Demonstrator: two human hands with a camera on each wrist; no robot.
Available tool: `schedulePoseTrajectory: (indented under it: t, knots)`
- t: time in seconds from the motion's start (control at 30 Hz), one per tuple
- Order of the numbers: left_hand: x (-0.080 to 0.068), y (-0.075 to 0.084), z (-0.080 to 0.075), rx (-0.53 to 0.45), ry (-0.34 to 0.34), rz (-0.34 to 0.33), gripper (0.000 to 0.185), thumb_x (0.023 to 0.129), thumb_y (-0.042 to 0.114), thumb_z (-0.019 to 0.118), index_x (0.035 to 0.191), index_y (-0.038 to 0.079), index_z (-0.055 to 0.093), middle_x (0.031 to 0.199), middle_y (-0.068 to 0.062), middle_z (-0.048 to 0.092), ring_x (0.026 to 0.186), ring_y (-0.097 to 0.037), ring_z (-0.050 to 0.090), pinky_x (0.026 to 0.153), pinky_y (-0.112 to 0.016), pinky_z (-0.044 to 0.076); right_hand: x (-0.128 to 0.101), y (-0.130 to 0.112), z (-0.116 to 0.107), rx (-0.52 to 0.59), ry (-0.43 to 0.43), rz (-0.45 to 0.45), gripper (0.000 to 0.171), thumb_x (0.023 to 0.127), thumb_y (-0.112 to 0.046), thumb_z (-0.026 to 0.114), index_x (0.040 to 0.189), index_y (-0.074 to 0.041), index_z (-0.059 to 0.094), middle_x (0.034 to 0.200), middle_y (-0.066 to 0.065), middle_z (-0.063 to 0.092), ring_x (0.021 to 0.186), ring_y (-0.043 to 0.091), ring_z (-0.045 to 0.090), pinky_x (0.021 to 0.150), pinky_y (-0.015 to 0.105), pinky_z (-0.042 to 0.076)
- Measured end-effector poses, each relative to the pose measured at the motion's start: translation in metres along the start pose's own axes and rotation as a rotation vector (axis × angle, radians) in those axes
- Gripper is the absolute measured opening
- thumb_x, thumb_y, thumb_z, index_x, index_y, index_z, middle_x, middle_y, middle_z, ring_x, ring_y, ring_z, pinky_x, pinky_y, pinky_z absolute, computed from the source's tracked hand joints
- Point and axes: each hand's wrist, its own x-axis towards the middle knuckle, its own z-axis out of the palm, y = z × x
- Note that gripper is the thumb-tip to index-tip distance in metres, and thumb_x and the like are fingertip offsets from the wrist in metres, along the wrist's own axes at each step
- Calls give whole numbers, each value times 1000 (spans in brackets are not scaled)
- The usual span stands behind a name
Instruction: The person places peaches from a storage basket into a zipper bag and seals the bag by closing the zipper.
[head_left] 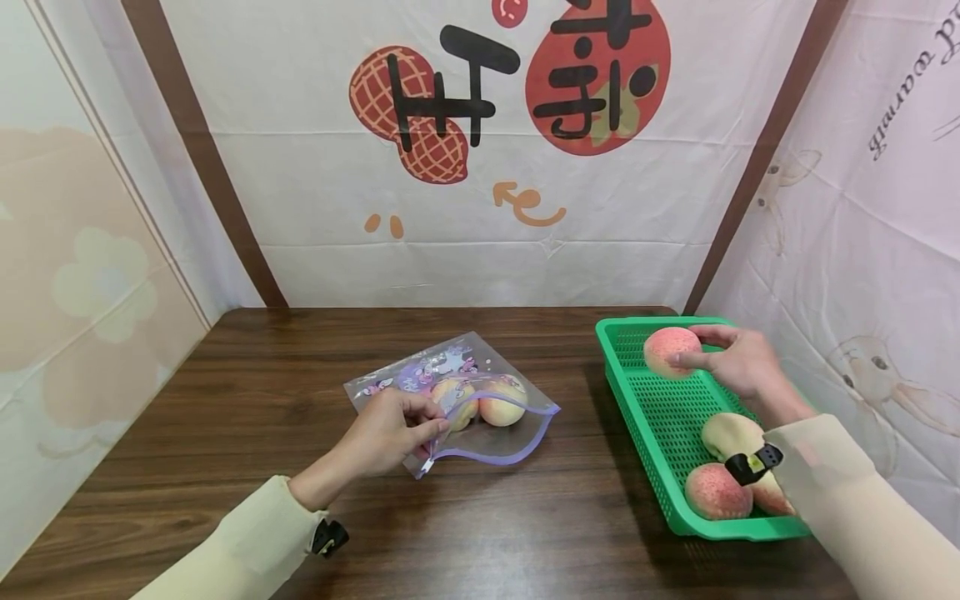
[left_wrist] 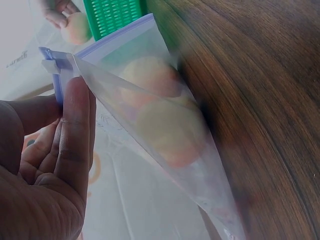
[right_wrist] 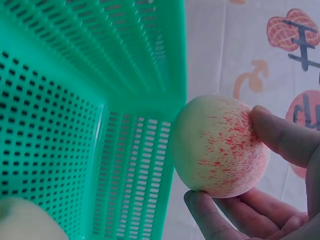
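Observation:
My right hand (head_left: 746, 367) holds a pink-speckled peach (head_left: 670, 352) between thumb and fingers, above the far end of the green basket (head_left: 637, 433). In the right wrist view that peach (right_wrist: 222, 147) shows pale on one side and red-flecked on the other. My left hand (head_left: 392, 429) pinches the purple-edged mouth of a clear zip bag (head_left: 517, 446), near its slider. The bag's mouth gapes towards me. Two peaches (head_left: 501, 403) lie inside it, seen through the film in the left wrist view too (left_wrist: 170, 130).
Several more peaches (head_left: 718, 492) sit in the near end of the basket, partly hidden by the right sleeve. The dark wooden table (head_left: 300, 367) runs back to a printed cloth wall (head_left: 315, 267). Another cloth wall (head_left: 885, 333) stands close to the basket's right.

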Motion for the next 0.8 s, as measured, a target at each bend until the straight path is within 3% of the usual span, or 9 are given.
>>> schedulePoseTrajectory:
  t: [0.43,0.8]
  knots:
    - [0,0,-1,7,1,0,16,95,6,73,78,6,72,68,-1,66,56,-15,67,51,-29,58,-20,-21,15,105,-12,-62,77,85,-45,83,145,-6,55,147,19,53,138,39,41,97,43,43]
    - [-1,1,0,9,3,7,16,95,6,73,79,5,73,68,-1,67,56,-15,67,52,-29,58,-34,-36,28,165,-49,-86,78,82,-47,86,143,-8,57,144,15,57,135,35,51,98,45,44]
